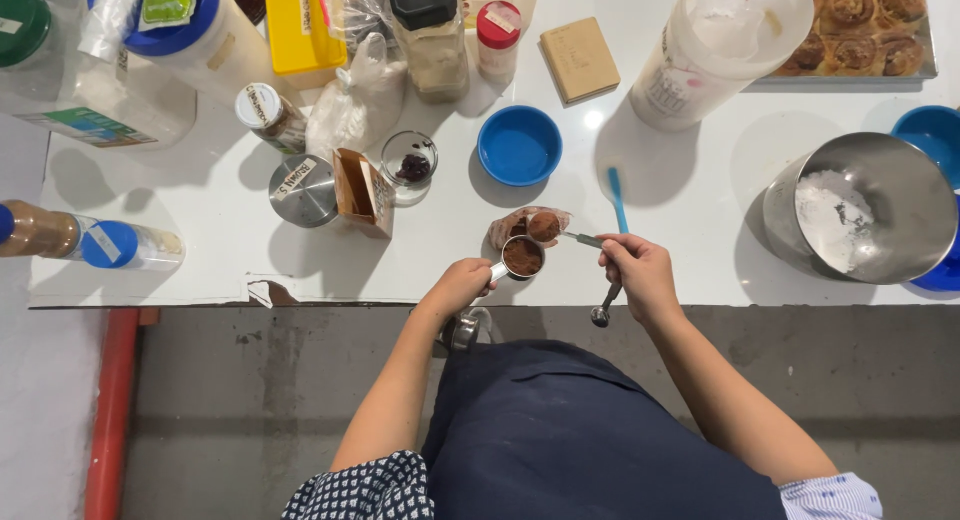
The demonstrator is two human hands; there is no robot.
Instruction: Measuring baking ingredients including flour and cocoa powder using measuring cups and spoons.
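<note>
R hand (640, 270) holds spoon (545, 227), bowl pointing left over cup (522, 257)

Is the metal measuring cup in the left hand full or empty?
Full: the measuring cup, held by the left hand, shows brown powder up to its rim.

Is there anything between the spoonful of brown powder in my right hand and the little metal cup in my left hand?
Nothing visible. The right hand holds the heaped measuring spoon just above and beside the metal cup gripped by the left hand; only open air separates them.
</note>
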